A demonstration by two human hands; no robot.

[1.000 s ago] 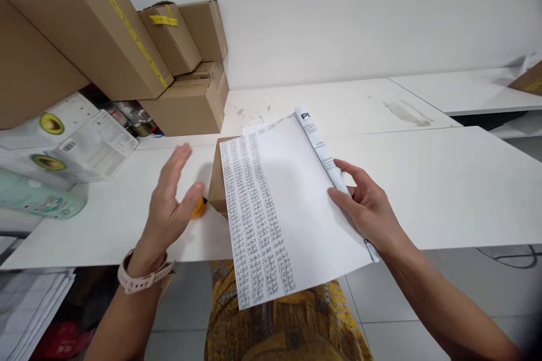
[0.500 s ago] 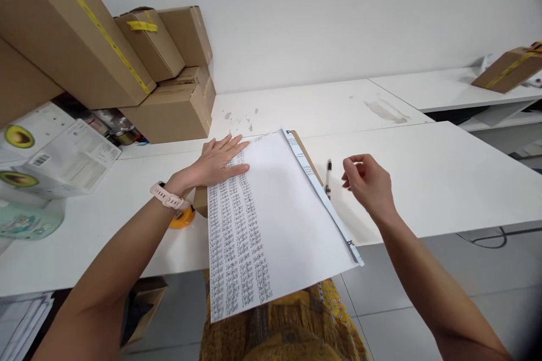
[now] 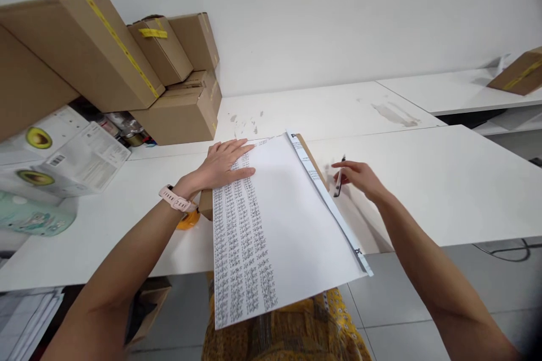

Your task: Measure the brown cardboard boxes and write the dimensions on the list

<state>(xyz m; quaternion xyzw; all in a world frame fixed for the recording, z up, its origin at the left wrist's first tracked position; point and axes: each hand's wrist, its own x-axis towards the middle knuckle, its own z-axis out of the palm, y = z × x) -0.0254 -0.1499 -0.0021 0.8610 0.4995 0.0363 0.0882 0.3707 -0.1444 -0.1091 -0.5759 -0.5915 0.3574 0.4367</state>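
Observation:
My left hand [image 3: 226, 163] lies flat with fingers spread on the upper left of a large white sheet of paper [image 3: 292, 225]. Columns of repeated handwritten figures cover the paper's left part. A printed pale blue strip [image 3: 326, 197] runs along its right side, with a brown cardboard edge [image 3: 311, 152] showing beneath. Right of the paper, my right hand [image 3: 358, 176] has its thumb and fingers closed around a pen [image 3: 338, 185]. The pen is tilted, its dark tip pointing away from me. An orange round object [image 3: 188, 220] sits partly hidden under my left wrist.
Cardboard boxes [image 3: 180, 118] are stacked at the left, beside white cartons with avocado pictures [image 3: 84, 158] and a mint-green bottle [image 3: 36, 214]. Another cardboard box [image 3: 519, 73] stands at the far right. The paper overhangs the front edge of the white table [image 3: 449, 192].
My right hand has moved left onto the pen, which lay on the table, and now grips it. My left hand stays flat on the paper. The whole view has shifted slightly.

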